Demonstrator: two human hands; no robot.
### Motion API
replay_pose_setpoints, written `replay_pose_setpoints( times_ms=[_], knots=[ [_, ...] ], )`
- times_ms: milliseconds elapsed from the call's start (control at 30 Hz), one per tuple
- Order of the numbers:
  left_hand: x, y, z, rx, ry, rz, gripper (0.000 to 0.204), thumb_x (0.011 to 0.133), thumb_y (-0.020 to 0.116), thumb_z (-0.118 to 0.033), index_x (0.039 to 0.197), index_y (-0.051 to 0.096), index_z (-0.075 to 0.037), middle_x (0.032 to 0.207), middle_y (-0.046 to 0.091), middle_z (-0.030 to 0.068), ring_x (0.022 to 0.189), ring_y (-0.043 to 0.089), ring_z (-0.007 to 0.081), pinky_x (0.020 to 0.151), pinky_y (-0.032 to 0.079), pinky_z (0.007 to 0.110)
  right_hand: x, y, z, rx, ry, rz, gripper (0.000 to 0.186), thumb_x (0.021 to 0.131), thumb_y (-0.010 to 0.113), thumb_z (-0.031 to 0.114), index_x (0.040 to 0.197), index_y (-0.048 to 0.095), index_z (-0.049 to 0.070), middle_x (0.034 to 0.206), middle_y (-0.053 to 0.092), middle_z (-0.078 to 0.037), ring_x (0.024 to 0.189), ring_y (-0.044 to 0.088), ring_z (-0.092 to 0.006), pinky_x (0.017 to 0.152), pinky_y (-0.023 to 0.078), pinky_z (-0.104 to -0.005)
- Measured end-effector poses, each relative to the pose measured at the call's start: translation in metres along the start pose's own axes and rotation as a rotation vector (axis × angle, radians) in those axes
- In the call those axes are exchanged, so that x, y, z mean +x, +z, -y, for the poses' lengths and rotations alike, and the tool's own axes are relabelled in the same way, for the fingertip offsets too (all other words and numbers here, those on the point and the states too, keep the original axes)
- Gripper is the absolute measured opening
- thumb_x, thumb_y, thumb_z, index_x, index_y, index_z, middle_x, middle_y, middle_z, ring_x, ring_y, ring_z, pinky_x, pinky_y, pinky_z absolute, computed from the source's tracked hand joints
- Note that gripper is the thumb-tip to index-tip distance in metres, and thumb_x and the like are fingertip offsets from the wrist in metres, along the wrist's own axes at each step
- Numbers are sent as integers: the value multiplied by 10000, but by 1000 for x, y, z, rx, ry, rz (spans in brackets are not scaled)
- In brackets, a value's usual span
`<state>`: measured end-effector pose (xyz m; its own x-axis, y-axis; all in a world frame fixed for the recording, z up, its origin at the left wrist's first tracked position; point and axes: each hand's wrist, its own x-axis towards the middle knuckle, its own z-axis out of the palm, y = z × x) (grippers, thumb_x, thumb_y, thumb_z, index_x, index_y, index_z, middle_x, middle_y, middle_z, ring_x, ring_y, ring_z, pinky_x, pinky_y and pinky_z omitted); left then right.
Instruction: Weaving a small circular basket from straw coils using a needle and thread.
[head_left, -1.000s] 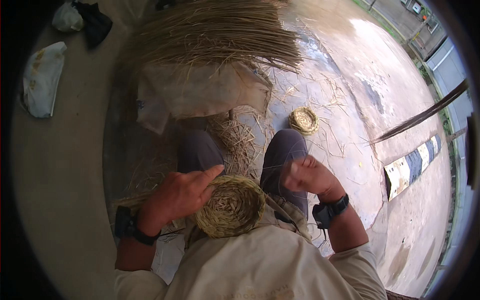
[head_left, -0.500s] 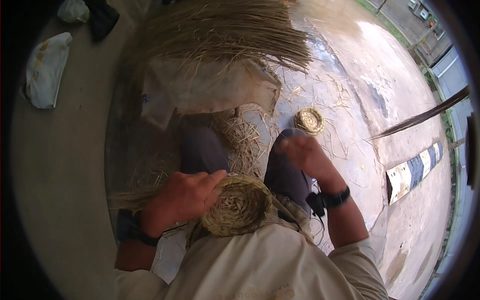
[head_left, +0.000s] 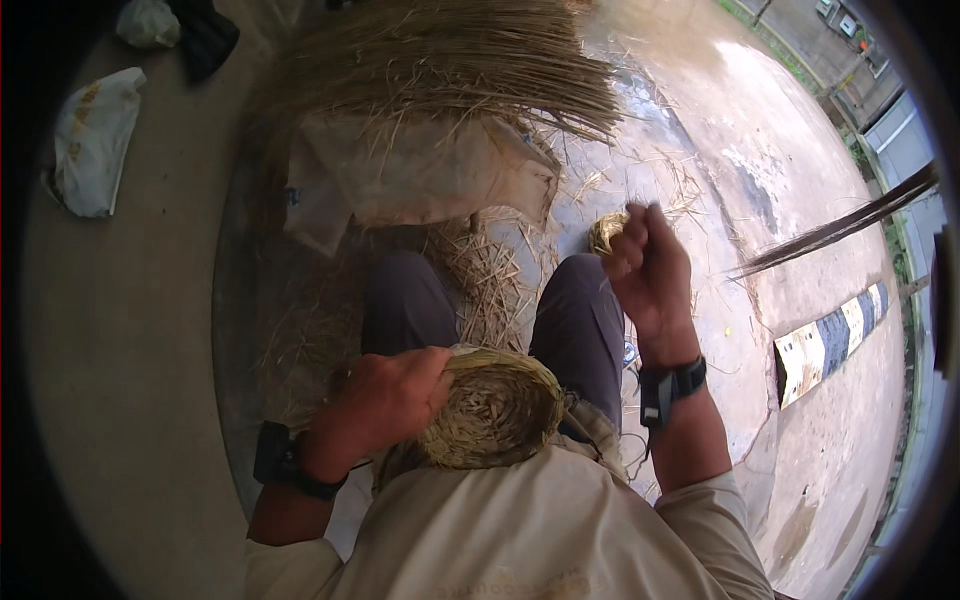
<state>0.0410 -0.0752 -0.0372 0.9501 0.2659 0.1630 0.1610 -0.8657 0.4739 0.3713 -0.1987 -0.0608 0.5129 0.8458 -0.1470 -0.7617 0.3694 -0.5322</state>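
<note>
A round woven straw basket (head_left: 495, 410) rests in my lap against my shirt, its hollow facing up. My left hand (head_left: 385, 400) is closed over its left rim, thumb and fingers gripping the wall. Raised above my right knee, my right hand (head_left: 650, 270) has its fingers drawn together in a pinch, apart from the basket. Whatever thin thing it may hold is too fine to make out. Behind that hand a smaller straw basket (head_left: 603, 234) sits on the ground, partly covered by it.
Beyond my knees lies a big bundle of long dry stalks (head_left: 470, 70) on a pale sheet (head_left: 430, 185). Loose straw (head_left: 490, 285) litters the ground between my feet. At far left are a white plastic bag (head_left: 95, 140) and a dark bag (head_left: 205, 40); a striped barrier (head_left: 830, 345) lies right.
My right hand has risen away from my right knee and now partly hides the small basket. My left hand and the lap basket have shifted slightly to the right.
</note>
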Motion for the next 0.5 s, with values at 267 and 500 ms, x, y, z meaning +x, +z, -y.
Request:
replay_pose_setpoints(
  times_ms=[267, 500],
  knots=[
    [10, -11, -6, -72, 1, 19, 297, 964, 659, -148, 1205, 608, 19, 852, 706, 213, 793, 714, 409, 700, 578, 497, -54, 171, -107, -617, -357, 1193, 91, 978, 664, 99, 1042, 674, 36, 848, 586, -121, 797, 612, -298, 710, 499, -410],
    [0, 8, 17, -259, -228, 36, 274, 994, 610, -155, 1219, 657, -5, 1046, 725, 270, 1010, 725, 437, 810, 585, 459, -118, 99, -147, -903, 147, 1558, 204, 1052, 579, 168, 1022, 612, -31, 931, 651, -212, 921, 655, -414, 810, 522, -502]
  ],
)
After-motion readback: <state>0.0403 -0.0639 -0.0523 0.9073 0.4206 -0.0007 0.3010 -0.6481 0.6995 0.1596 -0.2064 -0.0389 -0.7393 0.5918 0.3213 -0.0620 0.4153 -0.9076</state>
